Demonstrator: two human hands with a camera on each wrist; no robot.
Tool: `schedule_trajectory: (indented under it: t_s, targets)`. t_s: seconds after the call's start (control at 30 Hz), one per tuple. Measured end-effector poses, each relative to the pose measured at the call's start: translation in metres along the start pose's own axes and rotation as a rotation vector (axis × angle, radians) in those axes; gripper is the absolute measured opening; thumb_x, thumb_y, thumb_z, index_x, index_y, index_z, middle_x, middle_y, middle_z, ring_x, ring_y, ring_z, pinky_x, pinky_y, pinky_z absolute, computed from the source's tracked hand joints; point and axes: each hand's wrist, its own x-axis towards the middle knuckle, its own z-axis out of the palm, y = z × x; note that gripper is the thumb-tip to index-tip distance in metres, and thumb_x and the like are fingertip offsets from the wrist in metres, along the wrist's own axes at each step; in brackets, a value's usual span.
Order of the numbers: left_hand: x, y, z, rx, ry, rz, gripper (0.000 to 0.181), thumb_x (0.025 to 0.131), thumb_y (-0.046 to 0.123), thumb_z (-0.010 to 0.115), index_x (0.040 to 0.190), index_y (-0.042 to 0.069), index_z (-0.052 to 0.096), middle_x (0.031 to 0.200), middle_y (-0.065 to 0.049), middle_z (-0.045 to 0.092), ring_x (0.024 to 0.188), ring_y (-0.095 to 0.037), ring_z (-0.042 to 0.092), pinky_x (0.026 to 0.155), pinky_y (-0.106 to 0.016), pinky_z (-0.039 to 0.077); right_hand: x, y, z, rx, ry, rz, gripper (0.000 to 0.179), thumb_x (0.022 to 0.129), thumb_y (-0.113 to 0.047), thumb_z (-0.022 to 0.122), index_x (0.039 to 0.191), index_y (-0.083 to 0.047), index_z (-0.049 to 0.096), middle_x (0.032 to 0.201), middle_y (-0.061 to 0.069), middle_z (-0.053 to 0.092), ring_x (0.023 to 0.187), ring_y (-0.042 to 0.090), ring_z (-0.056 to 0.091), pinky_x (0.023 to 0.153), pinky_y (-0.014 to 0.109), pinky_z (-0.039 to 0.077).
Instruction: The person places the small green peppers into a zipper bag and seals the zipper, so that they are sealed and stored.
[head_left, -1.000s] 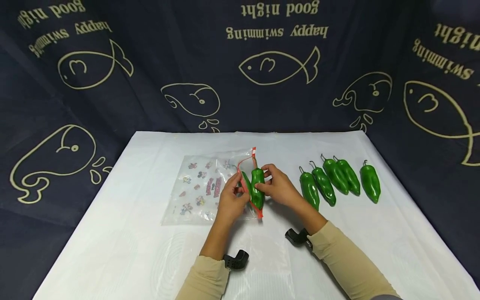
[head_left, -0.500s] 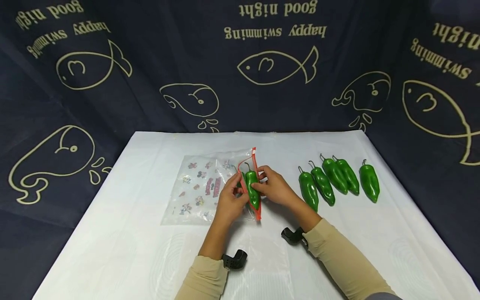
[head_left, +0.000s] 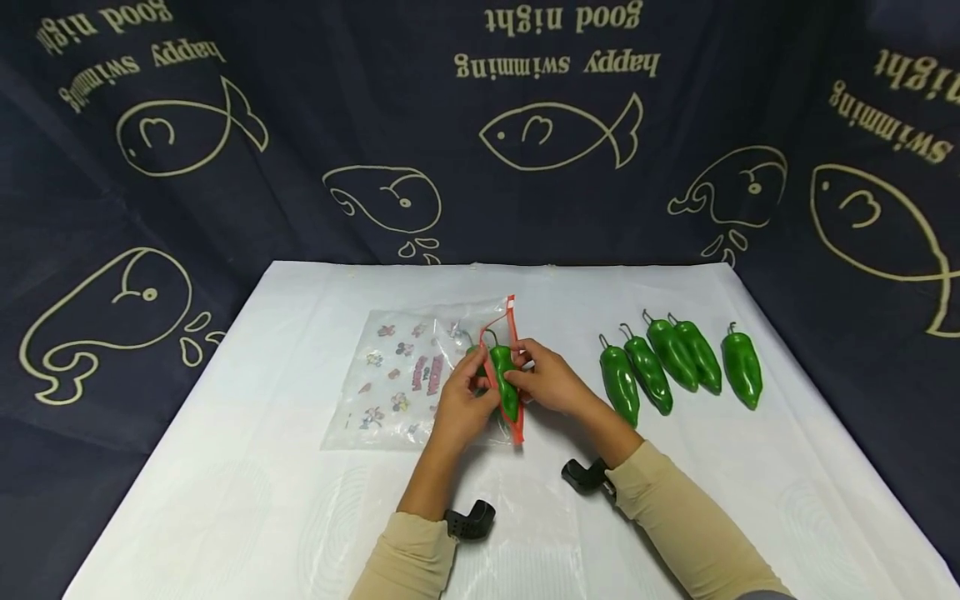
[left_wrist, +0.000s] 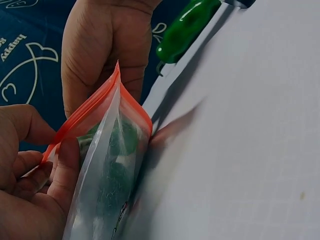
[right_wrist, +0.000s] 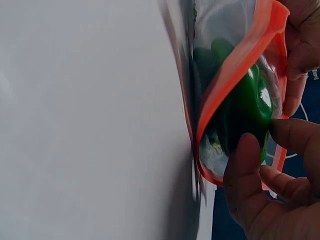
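The bag [head_left: 360,379] lies on the tabletop [head_left: 225,500], its mouth, edged with a red strip [head_left: 516,417], gaping toward the person's right. At that mouth the left hand [head_left: 462,402] pinches the strip between thumb and fingers, keeping the two sides apart. The right hand [head_left: 551,377] holds a pepper [head_left: 505,387] between thumb and fingertips, partly inside the bag's mouth, its stem toward the bag's far edge. Deeper in the bag, the right wrist view shows more green through the plastic, apparently another pepper [right_wrist: 220,47]. To the right of the bag, well apart from it, five peppers [head_left: 618,379] rest with stems pointing away from the person. The held pepper looks glossy and firm, so it should be light and hard to crush but apt to slide under fingertips; the broad body, just below the stem end, seems the surest place to grip, while the thin stem would give poor control. The bag looks limp and filmy, likely to fold in or cling, so it is best taken by the stiffer-looking strip, with the mouth spread wide enough that the pepper's sides do not snag.
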Motion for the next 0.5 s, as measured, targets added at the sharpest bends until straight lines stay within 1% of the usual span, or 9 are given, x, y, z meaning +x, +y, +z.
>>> schedule_trajectory:
  t_s: [0.2,0.3,0.5]
  targets:
    - [0.0041,0.0022,0.0009,-0.009,0.002,0.002,0.07,0.078,-0.015,0.059,0.146,-0.005,0.043,0.151,-0.02,0.04,0.098,-0.033,0.058,0.078,-0.025,0.05,0.0031,-0.0009,0.0003,0.084,0.008,0.027,0.046,0.095,-0.009,0.062,0.138,0.0,0.047,0.113,0.018,0.055,0.076,0.021,0.066,0.064,0.035,0.059]
    - [0.0052,0.0006,0.0011,-0.015,-0.001,0.011,0.071,0.077,-0.015,0.059,0.145,-0.005,0.043,0.151,-0.02,0.04,0.098,-0.033,0.058,0.078,-0.023,0.049,0.0034,-0.0012,0.0009,0.123,0.01,0.038,0.045,0.096,-0.008,0.06,0.137,0.001,0.047,0.112,0.018,0.055,0.076,0.022,0.066,0.064,0.035,0.059]
    - [0.0031,-0.0043,0.0021,-0.037,-0.031,-0.003,0.071,0.077,-0.014,0.059,0.146,-0.007,0.041,0.152,-0.021,0.038,0.1,-0.034,0.057,0.075,-0.019,0.049,0.0011,0.0002,0.0029,0.174,-0.019,0.074,0.042,0.096,-0.007,0.055,0.136,0.003,0.047,0.108,0.018,0.056,0.082,0.026,0.068,0.069,0.039,0.059]
